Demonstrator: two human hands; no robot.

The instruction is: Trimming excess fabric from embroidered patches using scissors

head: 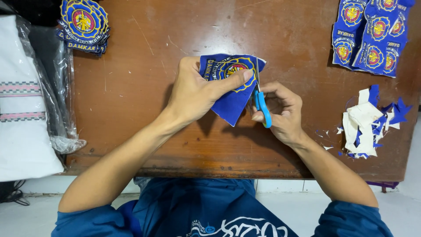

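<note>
- Your left hand (193,94) pinches the blue embroidered patch piece (231,85) above the middle of the wooden table (144,109), thumb laid flat across the round emblem and the other fingers folded behind the cloth.
- Your right hand (280,112) is closed through the blue handles of a small pair of scissors (262,105); the blades run up along the patch's right edge, and the hand sits just right of the cloth.
- The relation that counts: the patch lies to the left of the scissors and touches them at its right border. The scissors' long axis runs nearly straight away from you, parallel to that edge, while the cloth's pointed tail hangs down toward you.
- The blades are thin and partly hidden by the fabric, so whether they are parted or shut on the cloth is hard to say.
- The left hand is the nearer one to the emblem; the right only meets the cloth through the tool.
- On the table: a stack of finished patches (83,26) at the far left corner, uncut strips of patches (372,37) at the far right, and a heap of blue and white offcuts (368,125) near your right forearm.
- A white cloth bundle in clear plastic (26,109) sits off the table's left side.
</note>
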